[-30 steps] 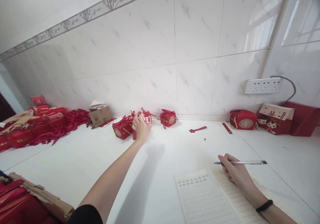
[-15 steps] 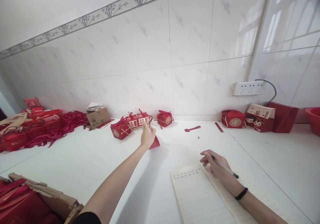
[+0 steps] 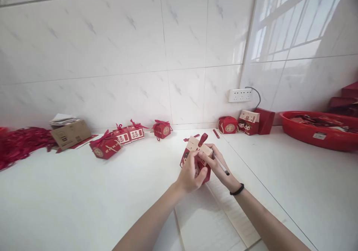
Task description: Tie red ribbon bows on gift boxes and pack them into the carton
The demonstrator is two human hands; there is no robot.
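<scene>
My left hand point(image 3: 188, 176) is closed around the near left side of a red and cream gift box point(image 3: 193, 143), which has cartoon figures on it and a red ribbon loop on top. On its right side, my right hand point(image 3: 220, 177) also grips the box. A pen point(image 3: 223, 165) with a dark end stays tucked in that hand, slanting down to the right. Part of the box's front is hidden by my fingers. It is held above the far end of an open lined notebook point(image 3: 207, 221).
Along the wall stand several red gift boxes point(image 3: 162, 129) with ribbons and a cardboard box point(image 3: 69, 133) with papers on top. Red ribbons point(image 3: 25, 143) lie heaped at left. At right are a red box point(image 3: 228, 125), a cartoon box point(image 3: 248, 122) and a red basin point(image 3: 313, 131).
My left hand has come right and nearer, bringing the gift box from by the wall-side boxes. My right hand has joined it on the box, keeping the pen. The view has swung right.
</scene>
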